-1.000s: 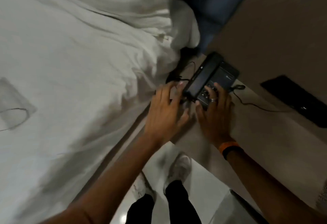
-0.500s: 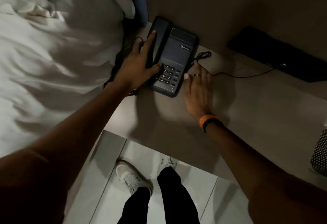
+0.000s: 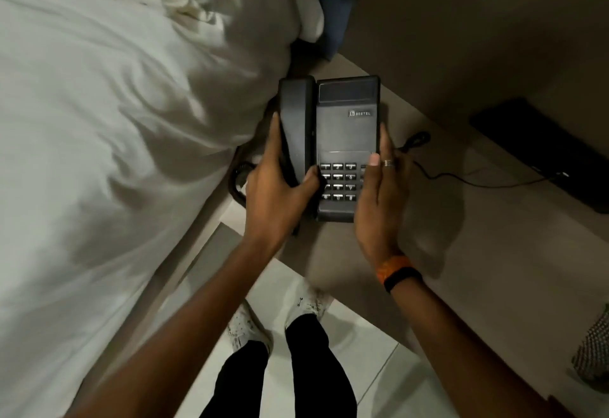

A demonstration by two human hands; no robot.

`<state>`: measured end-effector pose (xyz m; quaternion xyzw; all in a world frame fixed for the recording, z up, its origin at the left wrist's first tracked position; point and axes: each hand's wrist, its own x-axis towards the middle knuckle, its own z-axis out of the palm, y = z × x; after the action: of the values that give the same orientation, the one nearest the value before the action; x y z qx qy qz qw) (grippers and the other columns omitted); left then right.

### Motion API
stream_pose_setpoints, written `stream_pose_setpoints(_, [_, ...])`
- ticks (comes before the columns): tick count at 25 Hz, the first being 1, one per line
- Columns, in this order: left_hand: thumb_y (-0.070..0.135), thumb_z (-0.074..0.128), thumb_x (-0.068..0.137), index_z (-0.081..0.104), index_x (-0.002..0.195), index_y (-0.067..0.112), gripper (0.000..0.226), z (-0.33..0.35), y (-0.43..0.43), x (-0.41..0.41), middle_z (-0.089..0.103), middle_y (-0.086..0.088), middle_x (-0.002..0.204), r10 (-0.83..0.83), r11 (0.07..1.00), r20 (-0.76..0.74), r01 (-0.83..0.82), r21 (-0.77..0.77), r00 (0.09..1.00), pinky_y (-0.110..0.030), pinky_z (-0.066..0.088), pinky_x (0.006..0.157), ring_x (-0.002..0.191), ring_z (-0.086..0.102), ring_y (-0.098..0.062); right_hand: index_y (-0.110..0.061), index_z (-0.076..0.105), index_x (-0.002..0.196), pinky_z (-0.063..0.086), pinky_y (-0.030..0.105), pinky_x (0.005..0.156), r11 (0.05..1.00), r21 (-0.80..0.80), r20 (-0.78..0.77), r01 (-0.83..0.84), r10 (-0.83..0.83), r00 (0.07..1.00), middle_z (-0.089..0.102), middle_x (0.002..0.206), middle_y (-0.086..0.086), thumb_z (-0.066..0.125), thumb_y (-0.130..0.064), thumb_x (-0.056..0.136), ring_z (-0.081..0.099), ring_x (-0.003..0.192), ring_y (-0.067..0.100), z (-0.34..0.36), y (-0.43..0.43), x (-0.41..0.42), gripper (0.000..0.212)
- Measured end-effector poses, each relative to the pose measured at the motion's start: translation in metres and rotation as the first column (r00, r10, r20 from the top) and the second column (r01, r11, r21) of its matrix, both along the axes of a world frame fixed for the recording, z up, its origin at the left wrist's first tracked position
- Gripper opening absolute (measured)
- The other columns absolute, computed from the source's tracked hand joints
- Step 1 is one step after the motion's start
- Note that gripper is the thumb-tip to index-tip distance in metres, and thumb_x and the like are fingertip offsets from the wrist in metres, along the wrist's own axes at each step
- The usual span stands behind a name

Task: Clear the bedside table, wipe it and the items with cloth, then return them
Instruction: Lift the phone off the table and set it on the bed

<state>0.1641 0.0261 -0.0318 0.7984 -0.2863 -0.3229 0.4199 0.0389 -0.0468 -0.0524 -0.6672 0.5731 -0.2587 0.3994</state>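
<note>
**Progress.** Early stage, by my judgement: clearing is under way, and no wiping or return is in evidence.
- Bed (image 3: 99, 153), left of frame: white sheets, nothing from the surface seen on it.
- Surface (image 3: 494, 269): not yet cleared, items remain on it.
- Flat black item (image 3: 543, 153) at the back right, by the wall: untouched. Type n/k.
- Phone (image 3: 346, 134) sits at the surface's near-left corner, next to the bed, and is the item in hand.
- Left hand (image 3: 276, 196) clasps the handset (image 3: 295, 127) side, fingers (image 3: 275, 127) wrapped round its outer edge and thumb at the keypad.
- Right hand (image 3: 379, 206) clamps the opp. side, fingers (image 3: 384, 140) along the edge and thumb on the top face.
- Cannot tell whether the phone's base is off the surface yet.
- Thin cord (image 3: 461, 180) runs from behind the phone toward the black item and looks attached. Risk of snagging if the phone is carried off.
- No cloth positively ID'd. The dotted thing (image 3: 593, 351) at the right edge may be one, but it is cropped and unclear.

**Left to do:** remove the phone and black item, wipe the surface and both items, put them back.

**Count.**
- Bed x1
- Surface x1
- Black item x1
- Phone x1, with handset x1
- Dotted thing x1
- Hands x2
- Cords x2: the thin one, plus a coiled one (image 3: 237, 183) left of the phone
- Wristband (image 3: 398, 274) x1
- Ring (image 3: 388, 163) x1
</note>
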Motion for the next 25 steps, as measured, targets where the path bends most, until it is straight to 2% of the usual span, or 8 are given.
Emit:
stream_pose_setpoints(2, [0.028,0.072,0.085,0.017,0.161,0.029,0.094,0.031,0.029,-0.004,0.041,0.050,0.122,0.170,0.984,0.000,-0.170,-0.044,0.985,-0.002,0.046,0.093,0.107,0.051,0.029,-0.023,0.042,0.151,0.040,0.009,0.101,0.995,-0.071,0.054,-0.067,0.071,0.996,0.045,0.132,0.002,0.036,-0.029,0.108,0.052,0.114,-0.004,0.026,0.019,0.009,0.045])
stream_pose_setpoints(5, [0.030,0.071,0.086,0.019,0.161,0.032,0.091,0.082,0.064,0.004,0.054,0.038,0.126,0.357,0.923,0.008,-0.351,-0.158,0.934,-0.032,0.058,0.095,0.114,0.063,0.004,-0.020,0.046,0.149,0.040,0.003,0.092,0.977,-0.110,0.140,-0.185,0.200,0.970,0.046,0.120,-0.018,0.038,-0.034,0.104,0.052,0.105,-0.014,0.069,0.037,0.035,0.047])
stream_pose_setpoints(11, [0.024,0.075,0.089,0.019,0.161,0.031,0.091,0.147,0.120,0.055,0.058,0.036,0.128,0.623,0.751,0.041,-0.582,-0.313,0.781,-0.010,0.053,0.090,0.114,0.063,0.007,-0.017,0.048,0.148,0.038,0.002,0.092,0.844,-0.225,0.247,-0.487,0.533,0.809,0.048,0.118,-0.012,0.041,-0.023,0.104,0.050,0.107,-0.015,0.140,0.053,0.132,0.044])
stream_pose_setpoints(15, [0.024,0.077,0.088,0.026,0.159,0.028,0.088,0.165,0.146,0.121,0.058,0.029,0.135,0.709,0.676,0.055,-0.655,-0.337,0.703,-0.018,0.054,0.098,0.115,0.061,0.012,-0.022,0.054,0.145,0.040,0.007,0.097,0.785,-0.123,0.283,-0.607,0.614,0.737,0.059,0.122,-0.005,0.043,-0.030,0.102,0.055,0.105,-0.013,0.153,0.061,0.227,0.045])
stream_pose_setpoints(17, [0.026,0.077,0.088,0.032,0.158,0.026,0.083,0.165,0.158,0.162,0.062,0.024,0.130,0.742,0.648,0.068,-0.688,-0.328,0.667,-0.015,0.054,0.095,0.106,0.061,0.020,-0.018,0.057,0.143,0.048,0.022,0.101,0.754,-0.062,0.275,-0.654,0.642,0.716,0.064,0.126,0.010,0.044,-0.032,0.100,0.060,0.104,0.001,0.150,0.067,0.278,0.047])
stream_pose_setpoints(19, [0.028,0.076,0.087,0.040,0.153,0.025,0.075,0.158,0.166,0.197,0.067,0.022,0.119,0.744,0.655,0.099,-0.692,-0.303,0.661,-0.018,0.057,0.089,0.096,0.063,0.019,-0.019,0.058,0.142,0.049,0.032,0.103,0.724,-0.040,0.196,-0.688,0.681,0.705,0.067,0.124,0.014,0.044,-0.032,0.101,0.063,0.107,0.016,0.144,0.072,0.320,0.045])
stream_pose_setpoints(22, [0.033,0.076,0.087,0.046,0.148,0.026,0.069,0.140,0.170,0.230,0.069,0.018,0.114,0.729,0.682,0.110,-0.702,-0.205,0.676,-0.034,0.059,0.093,0.101,0.067,0.004,-0.019,0.063,0.136,0.050,0.024,0.095,0.670,-0.021,0.074,-0.742,0.742,0.667,0.070,0.104,0.002,0.041,-0.025,0.104,0.064,0.094,0.014,0.127,0.076,0.351,0.038])
stream_pose_setpoints(25, [0.039,0.075,0.087,0.039,0.152,0.026,0.075,0.124,0.171,0.237,0.069,0.013,0.121,0.705,0.709,0.181,-0.691,-0.140,0.686,-0.036,0.057,0.097,0.109,0.067,-0.005,-0.011,0.064,0.128,0.047,0.037,0.101,0.607,-0.045,-0.075,-0.794,0.790,0.608,0.068,0.111,0.017,0.036,-0.022,0.106,0.061,0.109,0.030,0.110,0.074,0.356,0.038])
